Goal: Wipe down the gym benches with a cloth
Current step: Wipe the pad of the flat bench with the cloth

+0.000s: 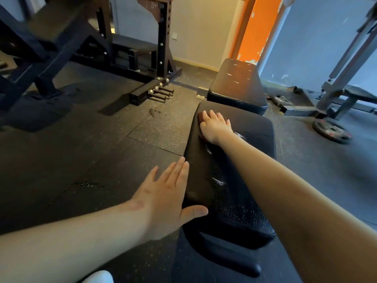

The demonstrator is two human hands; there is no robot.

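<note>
Black padded bench [234, 201] on speckled rubber floor [81, 139]; right hand [215, 126] flat on cloth [201, 116], left hand [165, 201] spread.

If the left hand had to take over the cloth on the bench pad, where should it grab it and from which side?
Probably at the reddish cloth's exposed far-left corner, coming in from the pad's left edge. The right hand lies flat on top and covers most of the cloth, so only that strip shows. The cloth lies flat, so pinch the corner up with the left hand.
</note>
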